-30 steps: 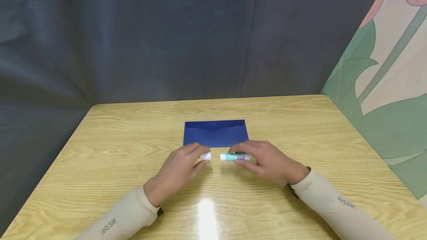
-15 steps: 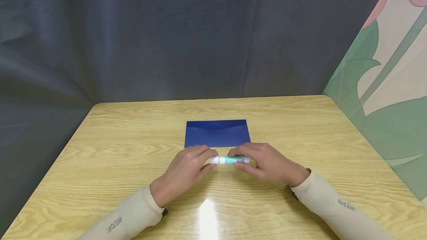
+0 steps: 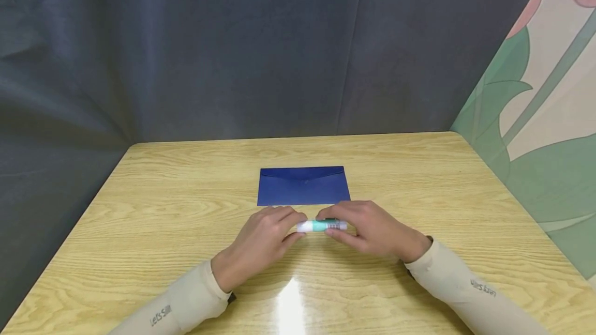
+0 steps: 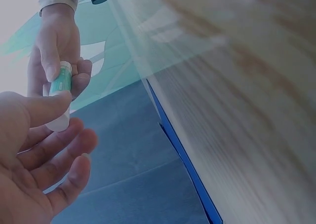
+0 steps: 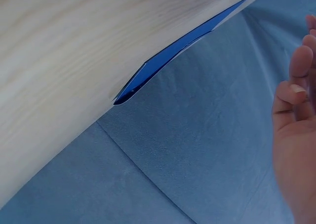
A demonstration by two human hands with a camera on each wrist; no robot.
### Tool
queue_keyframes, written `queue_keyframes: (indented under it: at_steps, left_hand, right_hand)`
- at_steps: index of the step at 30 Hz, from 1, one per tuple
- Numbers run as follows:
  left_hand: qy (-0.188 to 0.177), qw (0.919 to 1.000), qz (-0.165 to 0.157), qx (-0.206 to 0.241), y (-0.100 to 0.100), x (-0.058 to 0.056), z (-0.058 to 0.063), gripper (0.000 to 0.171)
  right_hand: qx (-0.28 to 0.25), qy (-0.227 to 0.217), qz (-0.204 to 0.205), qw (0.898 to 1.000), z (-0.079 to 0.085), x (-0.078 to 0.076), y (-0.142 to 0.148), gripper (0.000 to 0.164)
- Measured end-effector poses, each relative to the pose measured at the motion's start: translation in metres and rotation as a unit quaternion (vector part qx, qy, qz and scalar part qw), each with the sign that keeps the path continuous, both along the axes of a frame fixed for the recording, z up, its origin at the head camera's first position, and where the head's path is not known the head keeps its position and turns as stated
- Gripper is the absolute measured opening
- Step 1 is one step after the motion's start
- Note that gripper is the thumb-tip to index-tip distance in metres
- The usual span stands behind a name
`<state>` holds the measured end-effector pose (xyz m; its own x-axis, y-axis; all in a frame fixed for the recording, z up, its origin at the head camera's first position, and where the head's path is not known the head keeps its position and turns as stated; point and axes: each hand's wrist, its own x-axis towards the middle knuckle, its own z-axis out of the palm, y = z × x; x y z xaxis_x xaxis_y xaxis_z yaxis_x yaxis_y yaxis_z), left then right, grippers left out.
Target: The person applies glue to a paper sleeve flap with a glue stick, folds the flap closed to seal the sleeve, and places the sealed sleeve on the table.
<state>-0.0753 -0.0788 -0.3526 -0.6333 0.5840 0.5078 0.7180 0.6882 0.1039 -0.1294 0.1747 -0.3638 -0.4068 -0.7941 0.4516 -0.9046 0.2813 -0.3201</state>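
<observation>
A green-and-white glue stick (image 3: 321,226) lies level between the two hands, held above the table, its white cap fitted against the body. My left hand (image 3: 264,239) pinches the capped end between thumb and fingers. Around the label end, the thumb and fingers of my right hand (image 3: 368,229) grip the body. The left wrist view shows the glue stick (image 4: 61,83) with the left thumb across its white end and the other hand beyond. A dark blue envelope (image 3: 302,186) lies flat just behind the hands, its flap side up.
The wood-grain table (image 3: 186,185) reaches back to a dark grey curtain (image 3: 242,56). On the right stands a panel with a painted flower pattern (image 3: 549,133). Light sleeves (image 3: 186,296) cover both forearms.
The left hand has moved right with the white cap, closing the gap to the glue stick's body. The right hand has stayed nearly in place; the envelope has not moved.
</observation>
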Motion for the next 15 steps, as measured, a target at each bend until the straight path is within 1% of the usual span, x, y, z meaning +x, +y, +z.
queue_keyframes:
  at_steps: [7, 12, 15]
  left_hand:
    - [0.002, 1.0, -0.002, 0.002, -0.0007, -0.0006, -0.0011, 0.027]
    - [0.003, 0.9998, 0.004, 0.018, -0.002, -0.0008, 0.0001, 0.026]
    - [0.002, 0.9995, 0.011, 0.03, -0.003, -0.001, 0.0001, 0.025]
  right_hand:
    - [0.004, -0.002, -0.002, 1.0, -0.0007, 0.0007, -0.0008, 0.024]
    - [0.004, -0.004, -0.005, 1.0, -0.0011, 0.0008, -0.0004, 0.025]
    - [0.003, 0.003, -0.017, 1.0, -0.0002, 0.0003, 0.0005, 0.03]
